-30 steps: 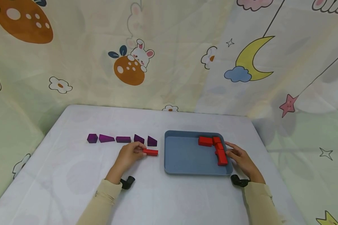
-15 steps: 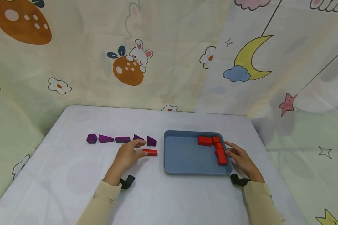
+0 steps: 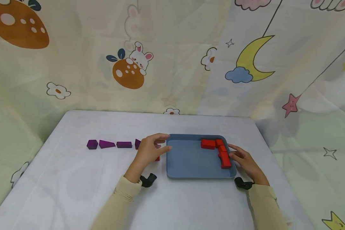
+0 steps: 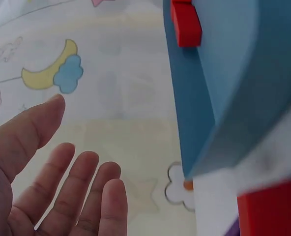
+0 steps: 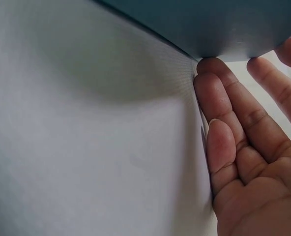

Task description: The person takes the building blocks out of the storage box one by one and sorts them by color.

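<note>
A blue tray (image 3: 189, 163) lies on the white table and holds several red blocks (image 3: 222, 152) in an L shape at its far right corner. My left hand (image 3: 164, 142) hovers by the tray's left rim with fingers straight and holds nothing; the left wrist view shows its open fingers (image 4: 81, 187) beside the tray wall (image 4: 199, 123). A loose red block (image 3: 158, 158) lies on the table, mostly hidden under that hand. My right hand (image 3: 233, 151) rests with straight fingers (image 5: 224, 113) against the tray's right wall (image 5: 209, 24), next to the red blocks.
A row of purple blocks (image 3: 107, 144) runs left of my left hand; its right end is hidden behind the hand. A patterned curtain (image 3: 172, 57) closes off the table's far side. Bare table lies in front of the tray.
My left hand let go of the loose red block and moved right to the tray's left rim, now covering the block. The right hand stayed at the tray's right side.
</note>
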`<state>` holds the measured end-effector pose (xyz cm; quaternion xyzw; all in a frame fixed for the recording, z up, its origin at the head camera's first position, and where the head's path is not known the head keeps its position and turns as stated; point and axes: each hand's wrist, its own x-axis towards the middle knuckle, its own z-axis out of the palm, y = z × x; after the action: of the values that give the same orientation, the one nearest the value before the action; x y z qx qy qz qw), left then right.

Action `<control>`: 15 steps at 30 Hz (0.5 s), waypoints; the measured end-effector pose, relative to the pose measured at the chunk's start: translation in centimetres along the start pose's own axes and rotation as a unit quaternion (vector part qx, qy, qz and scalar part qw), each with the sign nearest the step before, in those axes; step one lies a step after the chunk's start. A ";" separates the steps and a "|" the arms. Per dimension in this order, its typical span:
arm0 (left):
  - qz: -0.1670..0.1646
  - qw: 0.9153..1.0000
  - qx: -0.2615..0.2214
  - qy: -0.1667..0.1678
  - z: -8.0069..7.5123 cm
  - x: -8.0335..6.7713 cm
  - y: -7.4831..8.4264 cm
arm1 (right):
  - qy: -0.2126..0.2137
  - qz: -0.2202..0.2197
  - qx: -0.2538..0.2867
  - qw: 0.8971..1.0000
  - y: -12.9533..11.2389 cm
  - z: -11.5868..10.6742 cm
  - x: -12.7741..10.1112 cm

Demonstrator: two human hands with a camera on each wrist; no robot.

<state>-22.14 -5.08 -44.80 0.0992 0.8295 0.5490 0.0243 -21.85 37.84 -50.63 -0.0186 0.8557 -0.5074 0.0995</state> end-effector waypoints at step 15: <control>0.041 0.993 -0.076 -0.082 7.3 6.7 0.7 | 0.002 0.000 0.003 1.000 0.1 -0.1 -0.1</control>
<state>-27.47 3.07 -46.64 0.1757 0.7757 0.6012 0.0774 -21.74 38.00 -50.67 -0.0173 0.8542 -0.5102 0.0984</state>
